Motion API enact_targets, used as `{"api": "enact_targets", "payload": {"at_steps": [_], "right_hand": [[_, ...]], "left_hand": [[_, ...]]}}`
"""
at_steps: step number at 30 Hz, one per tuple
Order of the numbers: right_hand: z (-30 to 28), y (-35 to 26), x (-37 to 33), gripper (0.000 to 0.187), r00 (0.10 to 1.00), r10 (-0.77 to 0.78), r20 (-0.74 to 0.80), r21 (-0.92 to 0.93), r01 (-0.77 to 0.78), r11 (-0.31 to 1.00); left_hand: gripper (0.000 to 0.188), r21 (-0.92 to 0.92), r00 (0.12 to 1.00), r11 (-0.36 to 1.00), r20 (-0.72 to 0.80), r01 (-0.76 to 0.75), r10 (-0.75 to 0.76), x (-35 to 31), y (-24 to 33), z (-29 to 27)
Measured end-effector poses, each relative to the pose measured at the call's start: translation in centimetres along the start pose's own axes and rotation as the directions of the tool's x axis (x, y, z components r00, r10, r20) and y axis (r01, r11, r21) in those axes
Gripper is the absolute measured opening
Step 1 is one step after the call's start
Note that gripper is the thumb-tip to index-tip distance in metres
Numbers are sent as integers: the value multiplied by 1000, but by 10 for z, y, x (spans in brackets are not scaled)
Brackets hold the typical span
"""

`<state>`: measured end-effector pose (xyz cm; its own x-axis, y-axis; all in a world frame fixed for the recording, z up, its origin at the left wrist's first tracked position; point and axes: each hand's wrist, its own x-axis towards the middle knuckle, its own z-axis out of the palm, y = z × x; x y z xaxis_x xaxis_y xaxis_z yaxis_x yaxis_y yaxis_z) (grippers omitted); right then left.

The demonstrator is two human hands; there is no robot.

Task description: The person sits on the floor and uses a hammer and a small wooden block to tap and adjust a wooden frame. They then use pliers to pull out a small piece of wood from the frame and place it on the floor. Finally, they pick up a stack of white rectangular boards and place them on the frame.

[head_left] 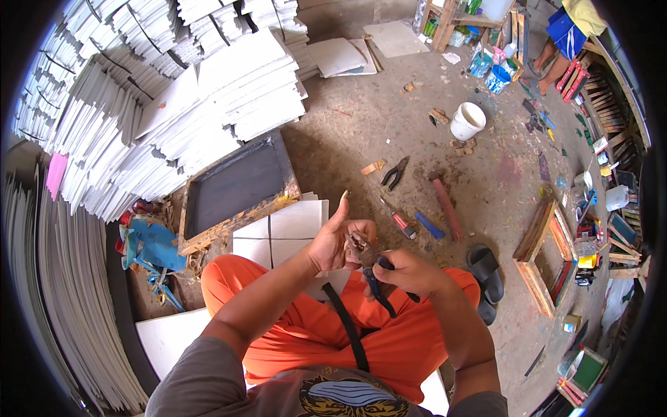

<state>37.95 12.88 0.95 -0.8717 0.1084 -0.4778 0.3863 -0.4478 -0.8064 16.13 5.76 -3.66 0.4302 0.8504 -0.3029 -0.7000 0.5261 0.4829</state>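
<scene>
My left hand [332,244] is held over my lap with the thumb up and its fingers curled around a small dull metal piece [358,242]; its exact kind is too small to make out. Close against it, my right hand [411,272] grips dark-handled pliers [379,290], whose handles point down toward my lap. The jaws sit by the metal piece, but whether they bite on it is hidden. A black strap [342,316] lies across my orange trousers [292,340].
On the floor ahead lie another pair of pliers [396,173], a screwdriver [400,222], a blue handle-like piece [430,225] and a reddish rod [447,210]. Paper stacks [243,83] and a dark framed screen [240,184] stand left. A white bucket [467,121], wooden frames [545,260] and sandals [484,274] lie right; another person [566,42] is beyond.
</scene>
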Motion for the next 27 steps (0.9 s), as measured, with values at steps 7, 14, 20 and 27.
{"api": "enact_targets", "payload": {"at_steps": [7, 14, 20, 27], "right_hand": [[1, 7, 4, 42, 992, -112, -63, 32, 114, 993], [1, 20, 15, 49, 998, -64, -10, 155, 65, 986], [1, 29, 15, 53, 981, -191, 29, 165, 184, 969], [4, 20, 9, 49, 989, -140, 44, 243, 125, 962]], "left_hand": [[72, 319, 937, 913, -153, -254, 314, 0, -14, 8], [60, 290, 932, 924, -188, -248, 309, 0, -11, 6], [57, 286, 937, 919, -143, -270, 320, -5, -7, 9], [57, 199, 938, 935, -128, -294, 323, -6, -8, 11]]}}
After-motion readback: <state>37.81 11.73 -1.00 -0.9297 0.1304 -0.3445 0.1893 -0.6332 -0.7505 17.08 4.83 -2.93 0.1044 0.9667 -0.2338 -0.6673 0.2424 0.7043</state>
